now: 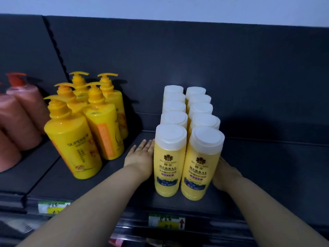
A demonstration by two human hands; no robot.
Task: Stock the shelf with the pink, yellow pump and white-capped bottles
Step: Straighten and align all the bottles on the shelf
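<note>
Head view: white-capped bottles stand in 2 rows of 5 on the shelf. Left hand lies flat against their left side, fingers straight. Right hand is at their right side, its fingers hidden, so I cannot tell their state.

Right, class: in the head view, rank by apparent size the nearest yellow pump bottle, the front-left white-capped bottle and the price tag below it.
Largest: nearest yellow pump bottle.
Then: front-left white-capped bottle.
Smallest: price tag.
The bottles' true sizes are unsure, since distances differ.
</note>
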